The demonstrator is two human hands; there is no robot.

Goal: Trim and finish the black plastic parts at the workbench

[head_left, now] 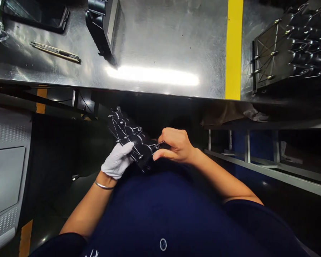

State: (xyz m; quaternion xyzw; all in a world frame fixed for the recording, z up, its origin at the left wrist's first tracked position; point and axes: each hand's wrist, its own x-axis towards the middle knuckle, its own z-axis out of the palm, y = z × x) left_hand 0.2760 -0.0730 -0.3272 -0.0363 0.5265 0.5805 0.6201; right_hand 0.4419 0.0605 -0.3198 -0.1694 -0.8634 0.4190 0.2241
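**Hand-trimming a black moulded part below the bench edge**

We hold the black ribbed plastic moulding with brass inserts (128, 137) low, over the lap; white-gloved left hand (118, 159) closed on its underside; bare right hand (175, 144) pinched tight at its near edge, any tool hidden; likely deburring; next move needs a steady grip, fingers off the ribs; steel bench (160, 46) above.

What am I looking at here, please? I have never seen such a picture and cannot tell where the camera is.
The camera sits on a person's head and looks down. Below, the left hand, in a white glove, and the bare right hand hold a black ribbed part in front of the body. Above them lies a steel table with a yellow stripe. On it are a knife, a black block and, at the right, more black parts.
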